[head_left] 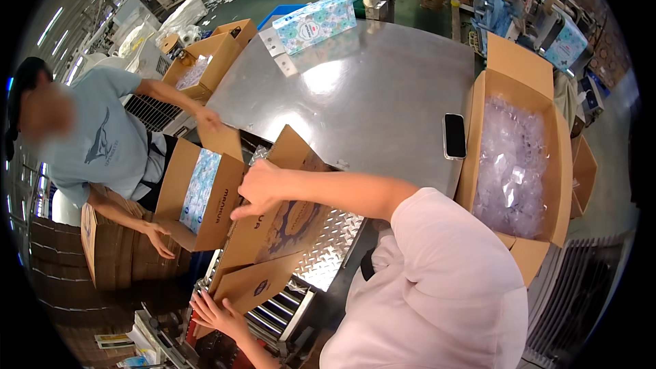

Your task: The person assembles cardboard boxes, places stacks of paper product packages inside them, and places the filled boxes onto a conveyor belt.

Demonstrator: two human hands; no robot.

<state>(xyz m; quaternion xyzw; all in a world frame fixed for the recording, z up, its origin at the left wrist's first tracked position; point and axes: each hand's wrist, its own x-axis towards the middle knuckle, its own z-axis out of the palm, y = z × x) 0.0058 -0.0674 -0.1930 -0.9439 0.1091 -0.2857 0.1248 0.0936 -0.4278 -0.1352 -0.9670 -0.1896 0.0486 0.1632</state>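
A brown cardboard box [273, 232] lies tilted on its side over the roller conveyor [290, 311], its flaps spread. My right hand [258, 188] reaches across from my pale pink sleeve and grips the upper flap near its edge. My left hand [217, 314] comes in from the bottom edge with fingers spread against the lowest flap [256, 285]. Just left of it, a co-worker in a grey-blue shirt [102, 140] holds a second open box [179, 198] with a blue floral tissue pack [199, 191] standing inside.
A steel table [362, 96] carries a black phone [454, 135] and floral tissue packs [314, 24]. A big open carton of clear plastic bags [512, 157] stands on the right. Flat cardboard is stacked at the left [109, 253]. Diamond plate [331, 239] borders the rollers.
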